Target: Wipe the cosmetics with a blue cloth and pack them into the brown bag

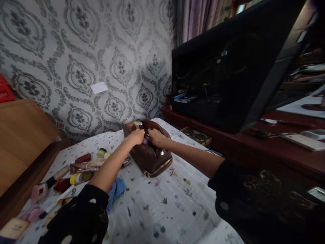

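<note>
A brown leather bag [146, 158] with a gold zipper stands open on the cloth-covered surface in front of me. My left hand [137, 137] reaches into its mouth from the left, fingers curled together. From the right, my right hand [156, 137] is in the same opening, its fingers bent and close to the left ones. Small items show dimly between and behind the fingers, one of them silvery and dark. What either hand pinches is too small and shaded to name.
Left of the bag lie many cosmetics, among them a yellow-banded tube [80, 177], a dark red item [83, 158] and a beige bottle [14, 228]. A blue cloth [117, 192] lies beside my left forearm. A large black television [228, 74] stands on a dark red desk [218, 135] at right.
</note>
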`<state>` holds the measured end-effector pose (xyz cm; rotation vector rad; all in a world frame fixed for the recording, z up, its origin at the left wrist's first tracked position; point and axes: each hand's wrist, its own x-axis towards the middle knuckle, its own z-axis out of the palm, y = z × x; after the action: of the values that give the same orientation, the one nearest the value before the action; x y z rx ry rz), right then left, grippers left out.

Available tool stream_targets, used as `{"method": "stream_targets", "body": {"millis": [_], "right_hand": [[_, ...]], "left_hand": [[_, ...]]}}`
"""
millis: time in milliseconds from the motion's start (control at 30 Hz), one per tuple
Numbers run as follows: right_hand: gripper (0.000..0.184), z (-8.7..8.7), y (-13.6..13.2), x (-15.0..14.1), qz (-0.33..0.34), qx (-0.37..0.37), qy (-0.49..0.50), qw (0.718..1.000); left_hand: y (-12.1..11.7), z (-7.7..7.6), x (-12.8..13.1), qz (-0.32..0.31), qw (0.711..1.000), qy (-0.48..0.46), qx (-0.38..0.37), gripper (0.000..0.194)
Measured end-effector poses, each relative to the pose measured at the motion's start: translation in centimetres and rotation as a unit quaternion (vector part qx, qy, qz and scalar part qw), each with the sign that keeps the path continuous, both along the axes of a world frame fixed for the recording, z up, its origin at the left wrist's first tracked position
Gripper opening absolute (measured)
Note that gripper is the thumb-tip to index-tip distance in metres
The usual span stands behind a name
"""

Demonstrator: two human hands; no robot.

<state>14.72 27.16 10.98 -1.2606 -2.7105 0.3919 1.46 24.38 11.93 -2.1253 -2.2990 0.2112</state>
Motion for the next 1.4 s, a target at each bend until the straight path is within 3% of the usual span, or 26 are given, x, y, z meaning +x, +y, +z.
{"method": "stream_targets", "body": {"millis": [100, 267, 367, 467, 600, 700, 800, 1033, 1167, 1300, 1400], "right_hand": [[0.032, 0.0, 0.5, 0.0, 0.004, 0.004, -0.004, 1.0], [0.031, 0.2, 0.4, 0.1, 0.021, 0.015, -0.011, 1.0], [0.032, 0.8, -0.3, 0.5, 0.047, 0.027, -0.02, 0.998], [0.026, 1.6, -1.4, 1.6, 0.104, 0.037, -0.038, 0.993], [0.029, 2.8, -3.3, 4.2, 0.177, 0.051, -0.073, 0.98], [0.03, 3.5, -4.5, 5.9, 0.22, 0.086, -0.12, 0.964], [0.025, 3.5, -4.8, 6.6, 0.252, 0.109, -0.105, 0.956], [0.028, 1.1, -5.1, 6.8, 0.267, 0.168, -0.052, 0.948], [0.017, -1.1, -7.9, 7.8, 0.207, 0.239, 0.092, 0.944], [0.017, -4.2, -10.6, 8.8, 0.244, 0.274, 0.285, 0.885], [0.018, -6.9, -11.0, 9.3, 0.308, 0.233, 0.299, 0.873]], "left_hand": [[-0.7, 1.0, -0.1, -0.049, 0.998, -0.038, 0.029, 0.02], [-3.2, 2.7, 0.5, -0.133, 0.984, -0.098, 0.061, 0.029], [-5.6, 2.9, 0.9, -0.177, 0.967, -0.169, 0.071, 0.04], [-7.8, 2.5, 0.8, -0.22, 0.948, -0.208, 0.096, 0.034], [-9.5, 2.2, 0.5, -0.218, 0.951, -0.169, 0.138, 0.029], [-9.8, 2.6, 0.5, -0.22, 0.952, -0.154, 0.147, 0.027], [-9.8, 3.0, 0.6, -0.218, 0.952, -0.145, 0.156, 0.029], [-10.8, 2.4, 0.2, -0.21, 0.95, -0.149, 0.178, 0.024], [-11.9, 1.6, 0.2, -0.207, 0.95, -0.129, 0.196, 0.026], [-12.6, 1.0, 0.6, -0.199, 0.945, -0.102, 0.238, 0.03], [-12.6, 0.5, 0.7, -0.192, 0.944, -0.094, 0.253, 0.034]]}}
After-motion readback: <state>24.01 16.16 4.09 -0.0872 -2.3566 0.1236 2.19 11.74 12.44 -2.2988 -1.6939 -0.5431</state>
